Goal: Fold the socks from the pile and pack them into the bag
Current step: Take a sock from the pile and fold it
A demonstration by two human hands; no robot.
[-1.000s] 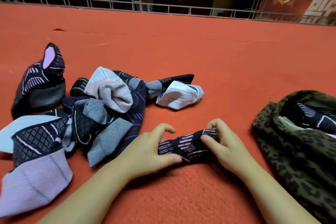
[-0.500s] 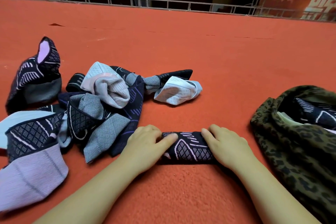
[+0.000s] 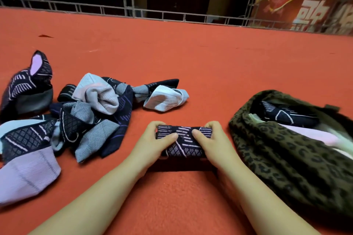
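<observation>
A folded dark navy sock with lilac line patterns [image 3: 183,146] is held just above the red carpet in front of me. My left hand [image 3: 154,143] grips its left end, thumb on top and fingers curled behind. My right hand [image 3: 214,142] grips the right end the same way. A pile of navy, grey and lilac socks [image 3: 86,114] lies to the left. The leopard-print bag [image 3: 282,158] lies open at the right, with a dark patterned sock [image 3: 282,113] and pale fabric inside.
A lone dark sock with a pink toe [image 3: 28,86] stands at the far left. Red carpet [image 3: 191,59] stretches back to a metal truss rail [image 3: 162,14]. A red banner [image 3: 305,7] hangs behind at the right.
Both hands rolled the sock into a tighter bundle, then curled round its ends and raised it slightly off the carpet. The pile and bag stayed put.
</observation>
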